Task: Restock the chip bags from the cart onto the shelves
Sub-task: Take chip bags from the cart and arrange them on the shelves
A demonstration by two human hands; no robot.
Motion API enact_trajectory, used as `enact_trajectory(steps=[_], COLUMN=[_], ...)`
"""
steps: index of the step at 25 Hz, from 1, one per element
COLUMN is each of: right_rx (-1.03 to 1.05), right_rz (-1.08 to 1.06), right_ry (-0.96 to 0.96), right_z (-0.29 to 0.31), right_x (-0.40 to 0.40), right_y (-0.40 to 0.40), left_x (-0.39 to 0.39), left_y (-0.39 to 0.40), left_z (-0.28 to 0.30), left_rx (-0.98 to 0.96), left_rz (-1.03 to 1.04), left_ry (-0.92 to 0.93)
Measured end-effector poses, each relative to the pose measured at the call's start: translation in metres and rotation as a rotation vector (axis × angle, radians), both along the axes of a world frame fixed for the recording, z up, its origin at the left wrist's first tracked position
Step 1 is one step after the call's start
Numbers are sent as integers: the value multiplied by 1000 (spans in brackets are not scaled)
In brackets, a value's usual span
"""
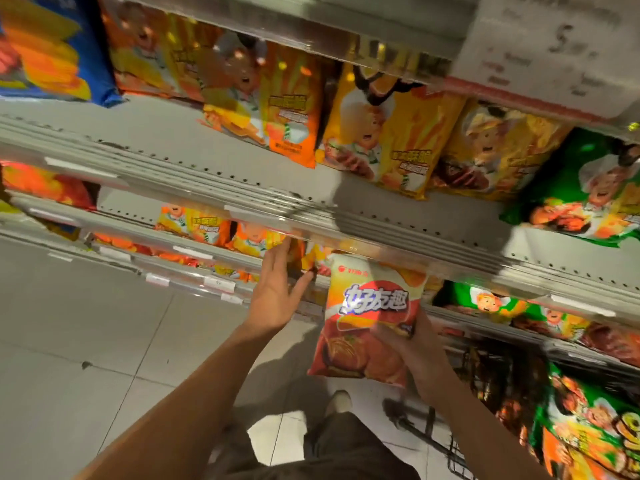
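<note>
My right hand (412,355) grips a red and white chip bag (367,317) by its lower right side. The bag stands upright, its top just under the edge of the middle shelf (311,216). My left hand (277,289) is open with fingers spread, reaching into the lower shelf to the left of the bag, its fingertips touching an orange bag (256,239) there. The cart (485,368) is dark and partly visible at the lower right, with green and orange bags (588,424) in it.
Orange and yellow bags (377,136) fill the shelf above, with a green bag (581,192) at the right and a blue bag (52,46) at the far left. A white price sign (554,46) hangs top right. Grey tiled floor (86,341) lies left.
</note>
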State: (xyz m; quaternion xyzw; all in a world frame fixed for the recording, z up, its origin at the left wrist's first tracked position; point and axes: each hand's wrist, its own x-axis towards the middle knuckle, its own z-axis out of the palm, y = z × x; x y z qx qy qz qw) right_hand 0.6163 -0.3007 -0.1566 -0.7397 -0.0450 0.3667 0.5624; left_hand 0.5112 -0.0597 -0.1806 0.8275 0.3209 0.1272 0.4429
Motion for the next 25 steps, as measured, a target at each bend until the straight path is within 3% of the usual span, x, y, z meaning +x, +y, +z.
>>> enact_trajectory(steps=[6,13,25], right_rx=[29,226,93], right_rz=[67,50,-25], right_ry=[-7,37,-77], right_z=[-10,0,8], right_x=[-60,-141,-158], right_y=[137,306,470], left_x=[-114,-210,-213], left_y=[119,255,359], left_z=[5,-2,-3], left_rx=[149,89,121], left_rz=[57,37,22], left_ry=[94,290,377])
